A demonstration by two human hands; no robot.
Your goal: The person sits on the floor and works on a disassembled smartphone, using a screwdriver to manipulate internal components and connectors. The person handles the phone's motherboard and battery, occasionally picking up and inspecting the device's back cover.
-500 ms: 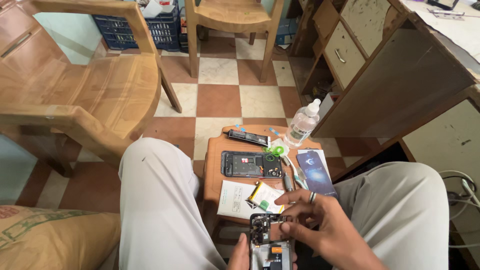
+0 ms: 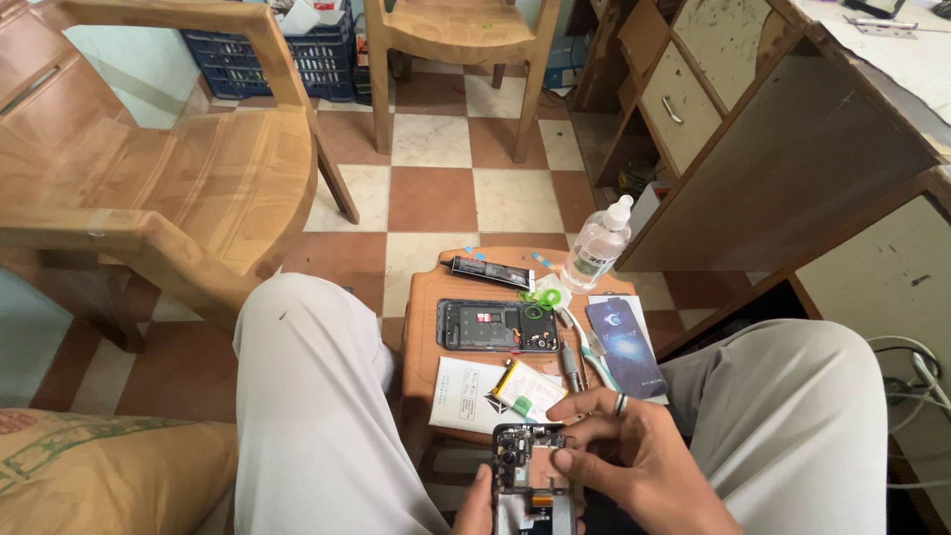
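Observation:
An opened phone [image 2: 528,476] with its circuit board bare sits between my knees at the bottom edge. My left hand [image 2: 477,507] holds it from below, only the thumb showing. My right hand [image 2: 634,461], a ring on one finger, rests its fingertips on the phone's upper board. In front of me a small wooden stool [image 2: 426,317] carries a black phone frame [image 2: 497,325], a dark phone back cover [image 2: 624,345], a black battery strip [image 2: 492,271], a white paper sheet [image 2: 466,394], a yellowish pouch [image 2: 527,391] and green ring-handled scissors [image 2: 540,297].
A clear plastic bottle [image 2: 597,246] stands at the stool's far right corner. A wooden armchair [image 2: 168,188] is at left, another chair [image 2: 456,59] behind. A desk with drawers [image 2: 753,129] rises at right. Cables [image 2: 916,386] hang at far right. A blue crate [image 2: 272,54] sits at the back.
My right hand's fingers have shifted slightly on the phone's board; the rest looks the same.

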